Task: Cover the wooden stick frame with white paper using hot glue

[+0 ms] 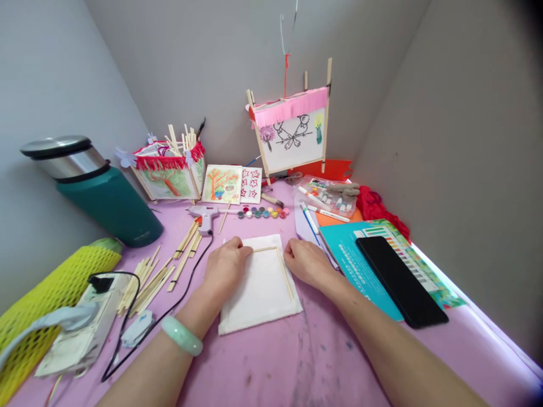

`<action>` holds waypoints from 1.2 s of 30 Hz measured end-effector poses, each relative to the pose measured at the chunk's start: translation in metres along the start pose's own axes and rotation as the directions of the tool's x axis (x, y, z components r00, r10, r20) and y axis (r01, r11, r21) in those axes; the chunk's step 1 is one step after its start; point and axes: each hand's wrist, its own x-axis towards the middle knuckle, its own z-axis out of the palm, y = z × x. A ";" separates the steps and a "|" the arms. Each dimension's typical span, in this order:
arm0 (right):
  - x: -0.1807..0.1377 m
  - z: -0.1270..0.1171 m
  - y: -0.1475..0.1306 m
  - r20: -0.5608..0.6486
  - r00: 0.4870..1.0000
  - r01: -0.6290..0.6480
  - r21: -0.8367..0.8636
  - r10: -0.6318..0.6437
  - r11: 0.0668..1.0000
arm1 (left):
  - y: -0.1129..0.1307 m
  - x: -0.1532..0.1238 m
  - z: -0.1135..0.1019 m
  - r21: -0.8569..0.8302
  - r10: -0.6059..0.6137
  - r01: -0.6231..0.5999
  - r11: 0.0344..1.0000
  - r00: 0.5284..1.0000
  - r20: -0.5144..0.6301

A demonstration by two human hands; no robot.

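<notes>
A white square sheet (265,291) lies on the pink table (314,362) in front of me, with thin wooden sticks (285,273) laid along its top and right edges. My left hand (224,270) rests on the sheet's upper left part, fingers curled down and pressing near the top stick. My right hand (307,263) sits at the sheet's upper right corner, fingertips pinched against the right stick's far end. A green bangle (181,334) circles my left wrist.
A glue gun (205,215), its black cord and loose wooden sticks (159,271) lie left. A teal flask (99,192), paint pots (263,212), paper lanterns (292,133), a black phone (401,281) on a teal booklet (352,257) and a power strip (85,328) surround the sheet.
</notes>
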 end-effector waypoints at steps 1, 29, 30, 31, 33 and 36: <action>0.001 0.000 0.000 0.004 1.000 0.000 -0.006 0.000 1.000 | 0.000 0.000 0.000 0.006 -0.006 0.006 1.000 1.000 0.004; -0.006 -0.012 0.007 0.173 0.984 0.026 0.071 -0.038 0.997 | 0.033 -0.019 0.003 -0.204 0.648 -0.637 0.743 0.761 -0.017; -0.006 -0.012 0.005 0.171 0.985 0.025 0.069 -0.036 0.997 | 0.033 -0.019 0.003 -0.209 0.650 -0.639 0.740 0.760 -0.019; -0.005 -0.012 0.005 0.173 0.984 0.023 0.068 -0.035 0.997 | 0.033 -0.019 0.003 -0.214 0.651 -0.639 0.739 0.759 -0.019; -0.005 -0.012 0.005 0.179 0.983 0.018 0.071 -0.030 0.997 | 0.033 -0.019 0.003 -0.223 0.651 -0.636 0.738 0.759 -0.013; -0.005 -0.017 0.008 0.205 0.978 0.016 0.086 -0.033 0.996 | 0.032 -0.019 0.003 -0.226 0.644 -0.630 0.743 0.765 -0.014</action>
